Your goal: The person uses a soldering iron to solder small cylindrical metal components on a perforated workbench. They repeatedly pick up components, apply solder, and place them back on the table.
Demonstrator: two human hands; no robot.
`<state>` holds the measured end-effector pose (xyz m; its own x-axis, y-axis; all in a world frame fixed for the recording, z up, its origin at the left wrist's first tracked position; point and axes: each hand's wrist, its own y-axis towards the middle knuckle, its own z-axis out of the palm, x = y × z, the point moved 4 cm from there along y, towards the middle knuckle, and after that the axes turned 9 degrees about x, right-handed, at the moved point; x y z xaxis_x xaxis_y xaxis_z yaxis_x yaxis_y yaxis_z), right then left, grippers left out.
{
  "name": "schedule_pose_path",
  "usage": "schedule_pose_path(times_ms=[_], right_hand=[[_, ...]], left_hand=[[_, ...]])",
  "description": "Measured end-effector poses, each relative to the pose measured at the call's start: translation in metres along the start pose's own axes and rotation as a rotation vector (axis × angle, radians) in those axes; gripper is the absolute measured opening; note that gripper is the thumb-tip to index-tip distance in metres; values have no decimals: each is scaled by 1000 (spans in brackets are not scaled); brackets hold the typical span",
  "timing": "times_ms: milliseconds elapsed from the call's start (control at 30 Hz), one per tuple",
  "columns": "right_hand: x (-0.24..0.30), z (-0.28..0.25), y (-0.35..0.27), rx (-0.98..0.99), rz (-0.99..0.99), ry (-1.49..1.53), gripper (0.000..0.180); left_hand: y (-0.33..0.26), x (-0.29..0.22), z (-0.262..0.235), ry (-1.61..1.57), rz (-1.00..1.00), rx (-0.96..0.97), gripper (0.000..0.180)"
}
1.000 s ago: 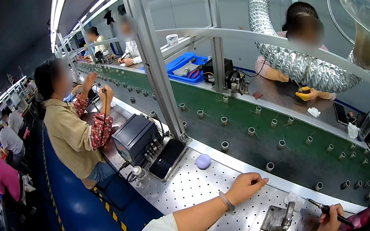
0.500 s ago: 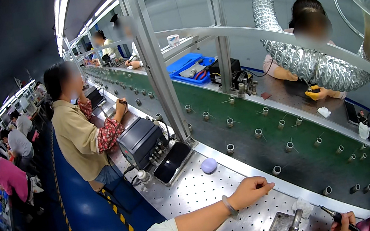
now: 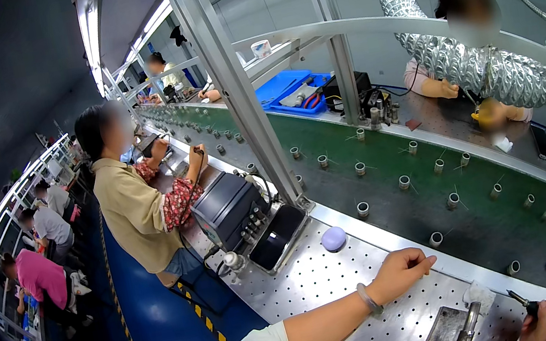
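Note:
My left hand (image 3: 402, 274), with a bracelet at the wrist and a pale sleeve, hangs over the perforated metal worktop (image 3: 319, 271) near the belt. Its thumb and fingers are pressed together; what they hold, if anything, is too small to make out. At the lower right, partly cut off by the frame, my right hand (image 3: 538, 322) is closed round a black soldering iron (image 3: 531, 306), its tip pointing up and left. Between the hands lie a flat dark metal tray (image 3: 445, 329) with a bar along one side and a whitish crumpled pad (image 3: 479, 293).
Beyond the worktop a green conveyor belt (image 3: 386, 159) carries several small metal cylinders with thin wires. To the left stand a dark control box (image 3: 225, 207), a black glossy slab (image 3: 281, 238) and a lilac round object (image 3: 333, 238). Co-workers sit at left and across. A silver duct (image 3: 487, 66) hangs there.
The whole view has shifted, so the scene sits further right. My left hand stays pinched over the worktop and my right keeps the iron. The left co-worker's raised hand has come down.

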<state>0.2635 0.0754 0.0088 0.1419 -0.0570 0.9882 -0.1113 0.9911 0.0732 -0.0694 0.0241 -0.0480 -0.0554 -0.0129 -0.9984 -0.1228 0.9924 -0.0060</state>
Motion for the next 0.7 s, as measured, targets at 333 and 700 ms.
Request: schedule_pose_path(times_ms=[333,700], right_hand=[[-41,-49,17,-103,-135,10,19],[-28,-27,25,161,-164,88,16]], left_hand=[[9,-8,8,49,43,-21,27],[6,-7,3,-75,7,-48,27]])
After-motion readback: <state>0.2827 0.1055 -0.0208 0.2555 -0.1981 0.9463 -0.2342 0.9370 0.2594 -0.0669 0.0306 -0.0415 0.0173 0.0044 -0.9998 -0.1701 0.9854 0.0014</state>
